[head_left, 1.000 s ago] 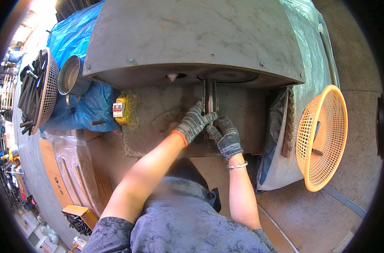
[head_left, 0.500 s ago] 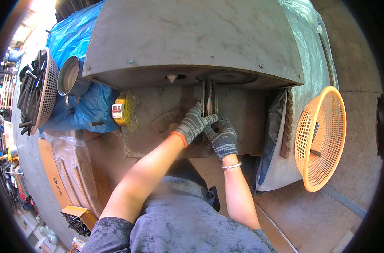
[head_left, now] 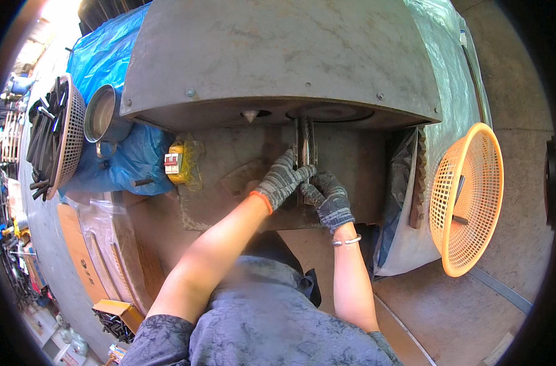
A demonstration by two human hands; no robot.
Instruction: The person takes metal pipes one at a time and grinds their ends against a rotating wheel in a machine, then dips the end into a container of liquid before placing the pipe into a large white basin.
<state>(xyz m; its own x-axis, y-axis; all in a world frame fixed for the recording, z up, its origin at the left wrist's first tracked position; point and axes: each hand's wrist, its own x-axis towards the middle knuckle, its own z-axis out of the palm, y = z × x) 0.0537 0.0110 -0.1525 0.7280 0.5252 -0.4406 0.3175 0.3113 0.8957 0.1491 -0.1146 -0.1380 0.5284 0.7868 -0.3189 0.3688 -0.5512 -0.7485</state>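
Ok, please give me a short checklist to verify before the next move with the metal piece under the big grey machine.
1. Both hands gloved: ok, left hand, right hand.
2. Grip on the metal piece: ok, both hands close around its lower end.
3. Piece reaches up under the grey machine hood: ok.
4. Fingers away from the moving parts: cannot tell, hood hides them.
5. Yellow switch box off: cannot tell.
6. Orange basket near the right hand: ok.

Bright daylight, sharp centre, fisheye-bent dark rim.
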